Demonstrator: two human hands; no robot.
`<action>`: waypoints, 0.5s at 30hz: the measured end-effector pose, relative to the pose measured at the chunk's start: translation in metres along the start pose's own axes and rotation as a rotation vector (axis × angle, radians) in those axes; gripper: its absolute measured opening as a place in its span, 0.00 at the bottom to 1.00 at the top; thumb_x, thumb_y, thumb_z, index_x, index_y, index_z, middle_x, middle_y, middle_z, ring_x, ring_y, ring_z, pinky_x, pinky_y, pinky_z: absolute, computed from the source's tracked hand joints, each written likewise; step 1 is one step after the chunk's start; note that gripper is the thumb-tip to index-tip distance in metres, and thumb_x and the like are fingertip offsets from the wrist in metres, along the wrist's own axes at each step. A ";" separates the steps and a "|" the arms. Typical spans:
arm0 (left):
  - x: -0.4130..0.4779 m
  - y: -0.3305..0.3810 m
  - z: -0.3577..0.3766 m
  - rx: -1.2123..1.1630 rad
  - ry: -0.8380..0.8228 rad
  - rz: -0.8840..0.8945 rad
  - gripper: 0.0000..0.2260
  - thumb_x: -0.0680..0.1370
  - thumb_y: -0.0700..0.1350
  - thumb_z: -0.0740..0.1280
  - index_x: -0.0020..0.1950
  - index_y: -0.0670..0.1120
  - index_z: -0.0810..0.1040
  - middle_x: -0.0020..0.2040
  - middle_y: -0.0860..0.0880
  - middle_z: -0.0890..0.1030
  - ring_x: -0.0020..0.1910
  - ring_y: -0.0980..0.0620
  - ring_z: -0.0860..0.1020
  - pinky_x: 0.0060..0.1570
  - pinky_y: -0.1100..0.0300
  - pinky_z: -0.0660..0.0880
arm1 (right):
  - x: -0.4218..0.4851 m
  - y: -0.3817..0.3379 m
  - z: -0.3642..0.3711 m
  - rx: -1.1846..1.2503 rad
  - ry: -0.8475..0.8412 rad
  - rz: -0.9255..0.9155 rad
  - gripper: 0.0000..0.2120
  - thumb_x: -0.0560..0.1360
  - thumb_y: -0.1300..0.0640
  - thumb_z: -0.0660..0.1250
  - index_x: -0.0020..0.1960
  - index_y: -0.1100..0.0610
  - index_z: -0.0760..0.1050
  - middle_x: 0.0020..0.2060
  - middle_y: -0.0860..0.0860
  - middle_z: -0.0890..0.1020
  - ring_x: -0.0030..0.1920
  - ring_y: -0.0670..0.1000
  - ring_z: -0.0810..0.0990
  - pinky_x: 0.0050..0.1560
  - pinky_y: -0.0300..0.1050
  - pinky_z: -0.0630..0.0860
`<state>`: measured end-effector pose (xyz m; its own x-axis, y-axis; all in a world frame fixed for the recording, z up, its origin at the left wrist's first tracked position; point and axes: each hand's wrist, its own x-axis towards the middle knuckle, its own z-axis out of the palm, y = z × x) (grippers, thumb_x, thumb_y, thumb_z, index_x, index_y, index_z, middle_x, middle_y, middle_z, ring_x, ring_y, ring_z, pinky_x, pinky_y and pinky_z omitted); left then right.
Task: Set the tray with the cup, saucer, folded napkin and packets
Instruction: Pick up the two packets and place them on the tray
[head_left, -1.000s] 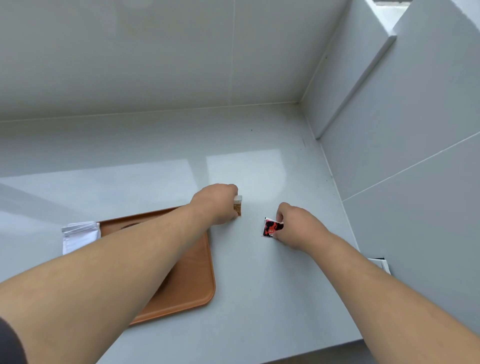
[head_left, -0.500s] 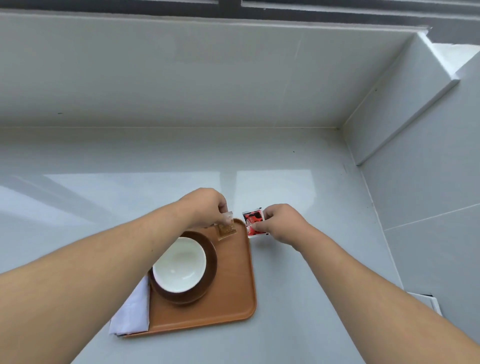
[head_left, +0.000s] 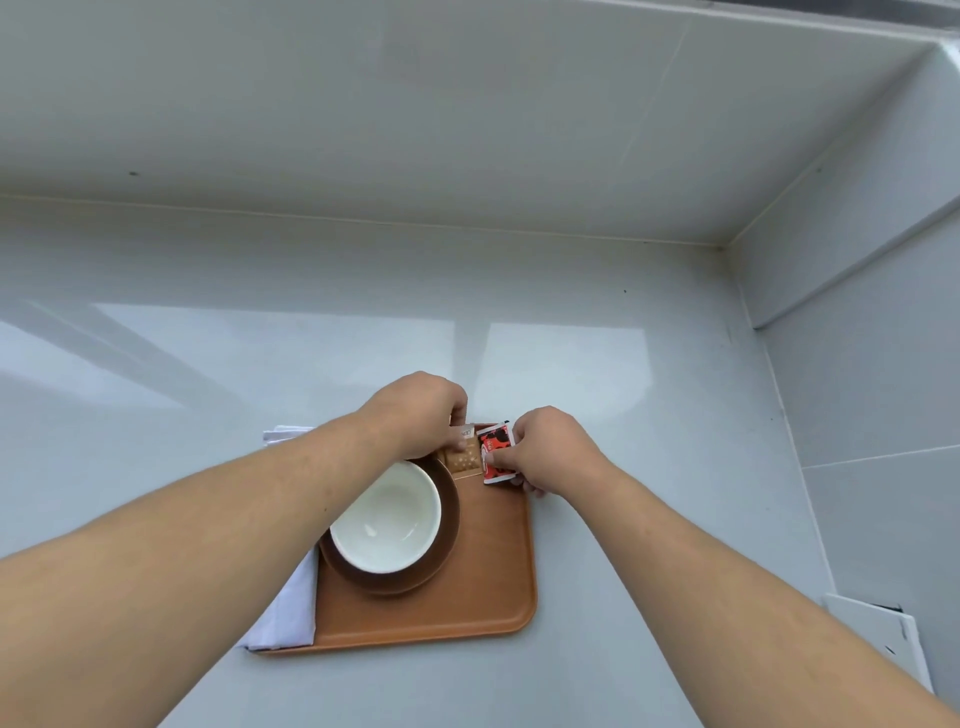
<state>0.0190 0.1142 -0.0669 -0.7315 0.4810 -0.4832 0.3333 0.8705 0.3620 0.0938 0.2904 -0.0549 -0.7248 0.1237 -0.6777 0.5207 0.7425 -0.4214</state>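
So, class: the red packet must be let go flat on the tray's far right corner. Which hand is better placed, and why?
The right hand: its fingers already pinch the red packet over that corner of the tray. The left hand is busy with the brown packet.

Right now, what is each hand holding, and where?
Left hand pinches the brown packet at its far end; right hand grips the red packet by its right edge.

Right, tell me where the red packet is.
In the head view the red packet sits at the tray's far right corner, pinched by the right hand, right beside the brown packet held by the left hand.
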 end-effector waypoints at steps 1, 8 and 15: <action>0.000 -0.001 0.000 -0.002 0.012 0.005 0.12 0.70 0.55 0.78 0.42 0.56 0.76 0.40 0.57 0.78 0.45 0.51 0.77 0.32 0.59 0.65 | -0.001 -0.002 0.001 0.000 0.000 -0.004 0.14 0.73 0.51 0.76 0.36 0.57 0.76 0.33 0.60 0.86 0.26 0.54 0.81 0.36 0.52 0.84; -0.008 -0.001 -0.006 0.074 -0.013 -0.067 0.25 0.65 0.65 0.79 0.46 0.53 0.71 0.40 0.55 0.74 0.45 0.48 0.75 0.34 0.56 0.66 | -0.006 0.003 -0.002 -0.217 -0.016 -0.018 0.18 0.74 0.44 0.70 0.33 0.56 0.74 0.34 0.55 0.86 0.33 0.54 0.81 0.34 0.45 0.77; -0.006 0.008 -0.001 0.181 -0.075 -0.192 0.28 0.62 0.71 0.77 0.44 0.51 0.72 0.41 0.53 0.77 0.45 0.48 0.76 0.34 0.57 0.68 | -0.005 0.011 0.006 -0.424 0.054 0.060 0.24 0.66 0.32 0.73 0.35 0.51 0.70 0.33 0.47 0.76 0.37 0.51 0.77 0.30 0.42 0.65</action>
<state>0.0256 0.1187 -0.0604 -0.7474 0.3061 -0.5896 0.2988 0.9476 0.1131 0.1055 0.2935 -0.0599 -0.7272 0.2010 -0.6564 0.3398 0.9362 -0.0897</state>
